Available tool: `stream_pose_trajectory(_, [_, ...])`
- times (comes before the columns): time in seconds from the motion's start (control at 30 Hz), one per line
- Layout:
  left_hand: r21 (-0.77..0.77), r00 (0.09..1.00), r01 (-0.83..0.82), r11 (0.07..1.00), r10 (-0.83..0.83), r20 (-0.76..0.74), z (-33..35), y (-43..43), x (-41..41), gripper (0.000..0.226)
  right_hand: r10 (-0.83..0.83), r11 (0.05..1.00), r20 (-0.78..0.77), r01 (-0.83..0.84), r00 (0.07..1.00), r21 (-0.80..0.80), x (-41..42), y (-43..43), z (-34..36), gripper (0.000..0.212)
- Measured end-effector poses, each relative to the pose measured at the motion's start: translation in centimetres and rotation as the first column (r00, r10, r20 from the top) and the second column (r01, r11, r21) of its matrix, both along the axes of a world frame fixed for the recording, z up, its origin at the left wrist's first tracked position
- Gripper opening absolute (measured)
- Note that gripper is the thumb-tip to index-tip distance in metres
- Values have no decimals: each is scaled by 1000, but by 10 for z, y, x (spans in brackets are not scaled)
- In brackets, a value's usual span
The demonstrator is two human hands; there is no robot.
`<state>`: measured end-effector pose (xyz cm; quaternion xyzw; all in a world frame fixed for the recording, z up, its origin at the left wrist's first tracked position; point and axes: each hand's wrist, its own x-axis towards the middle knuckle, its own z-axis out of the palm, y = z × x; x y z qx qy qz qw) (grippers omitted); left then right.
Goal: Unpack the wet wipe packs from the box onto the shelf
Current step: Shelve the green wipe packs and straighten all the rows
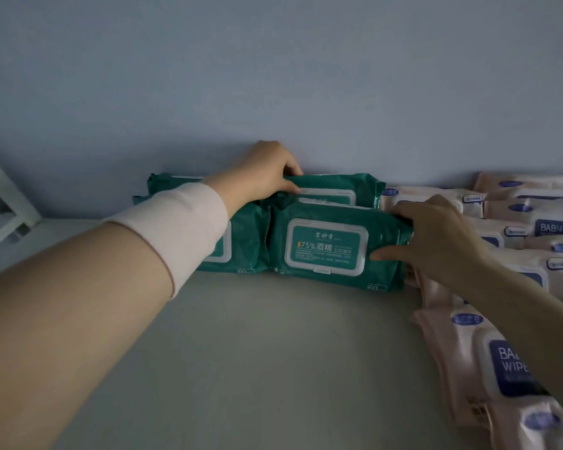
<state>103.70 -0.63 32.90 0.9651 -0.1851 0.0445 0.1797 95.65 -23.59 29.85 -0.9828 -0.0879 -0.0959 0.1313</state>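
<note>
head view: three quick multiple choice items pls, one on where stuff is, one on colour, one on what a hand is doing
1. Where do the pink packs lie, seen from the teal packs?
A. to their left
B. to their right
C. on top of them

2. What colour is the pack in the right hand?
A. teal
B. pink
C. yellow

3. What is the left hand doing?
A. lying flat and open
B. gripping a teal pack
C. hanging idle

Key:
1 B, the pink ones fill the right side of the shelf.
2 A, its thumb and fingers pinch the right end of a teal one.
3 B, its fingers and thumb close on the end of the upper rear teal one.
</note>
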Motion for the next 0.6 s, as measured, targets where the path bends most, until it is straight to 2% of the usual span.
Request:
stream_pose_trajectory(0.13, [-195,995,-93,976,100,27,-5,3,1,29,11,997,18,-13,1000,76,3,1,-1,63])
stream_pose_trajectory(0.27, [-296,986,-125,947,153,72,-9,5,0,23,-1,997,34,-2,999,75,11,6,-1,61])
stream_pose_trajectory(0.47, [-224,990,-111,968,128,60,-8,6,-1,27,-7,990,69,-3,998,143,23,10,-5,60])
stream_pose_trajectory(0.6, [-203,995,-97,974,102,11,-3,10,-3,29,76,991,52,-81,996,109,25,2,-5,61])
